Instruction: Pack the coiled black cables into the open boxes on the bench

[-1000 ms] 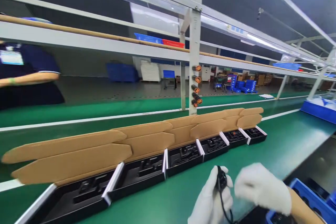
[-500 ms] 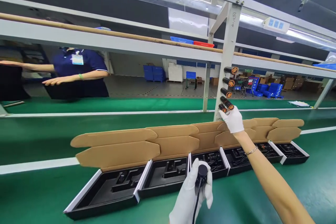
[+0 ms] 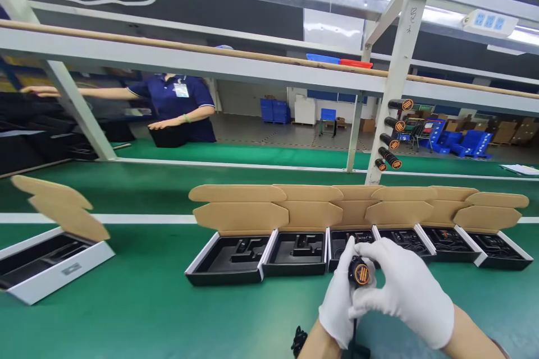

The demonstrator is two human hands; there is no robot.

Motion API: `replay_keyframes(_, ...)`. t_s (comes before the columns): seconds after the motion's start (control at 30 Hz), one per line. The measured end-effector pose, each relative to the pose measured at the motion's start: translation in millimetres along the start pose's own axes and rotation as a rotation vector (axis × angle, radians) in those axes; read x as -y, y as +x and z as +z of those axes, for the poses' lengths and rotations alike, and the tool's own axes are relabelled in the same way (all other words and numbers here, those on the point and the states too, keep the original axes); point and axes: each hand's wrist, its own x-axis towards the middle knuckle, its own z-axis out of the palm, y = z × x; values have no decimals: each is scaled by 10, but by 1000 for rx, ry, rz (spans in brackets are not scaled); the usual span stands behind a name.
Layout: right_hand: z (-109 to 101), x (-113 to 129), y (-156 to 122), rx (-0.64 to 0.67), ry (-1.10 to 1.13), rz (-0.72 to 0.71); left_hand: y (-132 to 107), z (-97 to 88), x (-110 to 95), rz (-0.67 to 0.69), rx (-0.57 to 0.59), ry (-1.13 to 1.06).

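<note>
Both my hands wear white gloves and meet low in the middle right of the view. Between them is a black round piece with an orange-marked face [image 3: 361, 274], the orange face turned toward me. My left hand [image 3: 337, 304] is closed around the black corded part beneath it, and a black cable [image 3: 354, 326] hangs below. My right hand [image 3: 406, 286] curls in from the right, thumb and fingers closed about the round piece. Fingers hide how the parts meet. Just beyond stands a row of open black boxes [image 3: 223, 279] with brown lids and dark contents.
Black cylinders with orange ends [image 3: 390, 157] stick out from a white post [image 3: 400, 61]. An open white box [image 3: 63, 272] lies at left on the green table [image 3: 168, 320]. A black cable bundle [image 3: 298, 341] lies near my left wrist. Across the bench stands a co-worker [image 3: 177, 104].
My right hand has come down from the cylinders on the post to my left hand. An orange-marked face now shows there. The view has swung left, bringing in the separate box.
</note>
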Motion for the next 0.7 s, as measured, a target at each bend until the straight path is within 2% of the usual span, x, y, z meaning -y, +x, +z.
replay_keyframes(0.07, 8, 44, -60, 38, 17, -119, -77, 55, 35, -80, -6, -17)
replay_keyframes(0.13, -5, 63, -111, 58, 73, -162, -167, 92, 53, -163, 38, -5)
replay_keyframes(0.2, -21, 73, -168, 52, 86, -169, -270, 105, 74, -144, 44, 71)
replay_keyframes(0.27, -25, 80, -220, 11, -10, -212, -400, 106, 104, 18, -31, 288)
replay_keyframes(0.37, -19, 102, -264, -96, -228, -344, -641, 115, 117, 363, -181, 734)
replay_keyframes(0.43, -36, 133, -273, -136, -224, -421, -777, 112, 57, 483, -184, 890)
replay_keyframes(0.53, -115, 190, -286, -152, -89, -501, -820, 0, -130, 434, -87, 897)
replay_keyframes(0.63, -191, 232, -318, -197, -62, -547, -669, -263, -271, 311, -40, 916)
replay_keyframes(0.7, -207, 241, -340, -230, -62, -566, -564, -443, -266, 245, 10, 944)
